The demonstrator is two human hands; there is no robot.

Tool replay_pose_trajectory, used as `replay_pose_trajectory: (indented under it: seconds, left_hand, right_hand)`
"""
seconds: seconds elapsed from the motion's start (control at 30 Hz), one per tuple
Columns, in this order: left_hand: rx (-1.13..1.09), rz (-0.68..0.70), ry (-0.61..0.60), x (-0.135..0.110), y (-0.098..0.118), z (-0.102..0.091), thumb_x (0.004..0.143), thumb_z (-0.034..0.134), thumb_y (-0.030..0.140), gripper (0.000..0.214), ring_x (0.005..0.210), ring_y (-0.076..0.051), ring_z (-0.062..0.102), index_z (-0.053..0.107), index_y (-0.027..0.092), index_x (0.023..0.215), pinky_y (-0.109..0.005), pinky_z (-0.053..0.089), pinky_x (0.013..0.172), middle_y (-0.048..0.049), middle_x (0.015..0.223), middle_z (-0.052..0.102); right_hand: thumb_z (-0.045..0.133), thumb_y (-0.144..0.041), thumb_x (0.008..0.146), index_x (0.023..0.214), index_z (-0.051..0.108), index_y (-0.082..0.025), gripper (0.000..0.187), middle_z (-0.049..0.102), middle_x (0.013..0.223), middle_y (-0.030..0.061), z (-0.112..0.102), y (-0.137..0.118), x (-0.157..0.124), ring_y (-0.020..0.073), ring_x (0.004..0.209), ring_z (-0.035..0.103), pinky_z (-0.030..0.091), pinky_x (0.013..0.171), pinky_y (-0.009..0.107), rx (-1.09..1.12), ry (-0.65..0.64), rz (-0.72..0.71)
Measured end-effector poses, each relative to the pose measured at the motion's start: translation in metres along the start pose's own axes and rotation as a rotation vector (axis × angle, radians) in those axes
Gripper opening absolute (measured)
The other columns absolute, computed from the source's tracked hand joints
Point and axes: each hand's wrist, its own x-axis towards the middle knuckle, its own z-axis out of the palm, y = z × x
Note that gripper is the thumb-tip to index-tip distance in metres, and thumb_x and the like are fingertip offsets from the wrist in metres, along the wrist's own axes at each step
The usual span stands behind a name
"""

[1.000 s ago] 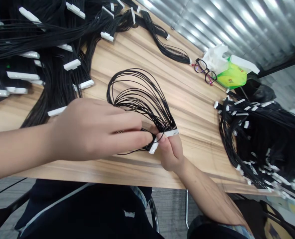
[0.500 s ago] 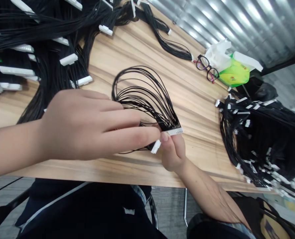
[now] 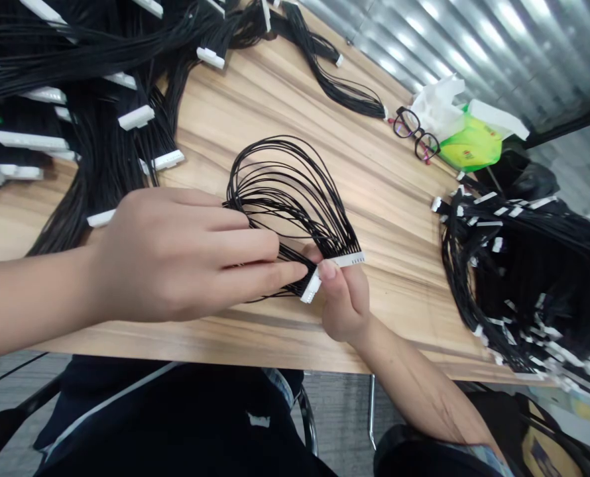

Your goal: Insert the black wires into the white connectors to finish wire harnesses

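Note:
A wire harness (image 3: 289, 199) of thin black wires loops above the table between my hands, with white plastic connectors at its ends. My right hand (image 3: 345, 301) is closed, its thumb and fingers pinching the long white connector (image 3: 351, 259) and a shorter white connector (image 3: 311, 289) where the two meet. My left hand (image 3: 190, 255) is closed around the bundled wires. Its index finger stretches along them, the tip close to the shorter connector. The thumb of this hand and the wires inside it are hidden.
A pile of black wire harnesses (image 3: 111, 126) lies at the left, another heap (image 3: 538, 265) at the right. One more harness (image 3: 335, 93) lies at the back near glasses (image 3: 416, 134) and a green and white packet (image 3: 471, 142). Corrugated metal (image 3: 449, 40) borders the table (image 3: 399, 218).
My left index fingertip has drawn back a little to the left from my right thumb, uncovering more of the shorter connector. My right hand has hardly moved.

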Motion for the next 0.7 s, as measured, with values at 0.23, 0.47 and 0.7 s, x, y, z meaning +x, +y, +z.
replay_pose_trajectory:
  seconds: [0.23,0.47,0.7]
  left_hand:
    - [-0.069,-0.090,-0.007,0.012,0.007,-0.004,0.105,0.055,0.015,0.014,0.069,-0.008,0.063,0.067,0.021,0.104,-0.024,0.039,0.056,0.0082,0.084,0.073]
    - [-0.068,-0.152,-0.127,0.015,0.005,0.004,0.110,0.042,0.028,0.024,0.063,-0.013,0.061,0.063,0.020,0.099,-0.030,0.037,0.051,0.0003,0.090,0.072]
    - [-0.196,0.037,-0.015,0.017,0.001,-0.015,0.111,0.043,0.045,0.046,0.062,-0.013,0.046,0.046,0.022,0.071,-0.032,0.035,0.060,0.0033,0.069,0.055]
  right_hand:
    - [0.039,-0.033,0.108,0.093,0.058,-0.027,0.025,0.059,0.074,0.0002,-0.001,0.006,0.004,0.0188,0.068,0.057,0.046,0.064,0.037,-0.146,-0.048,-0.077]
    - [0.042,-0.031,0.108,0.095,0.060,-0.025,0.023,0.060,0.077,0.0015,-0.001,0.003,0.005,0.0187,0.071,0.058,0.048,0.066,0.037,-0.175,-0.032,-0.130]
    - [0.044,-0.037,0.108,0.098,0.063,-0.028,0.024,0.062,0.073,-0.0001,-0.001,0.001,-0.003,0.0189,0.067,0.060,0.050,0.064,0.036,-0.103,0.102,0.008]
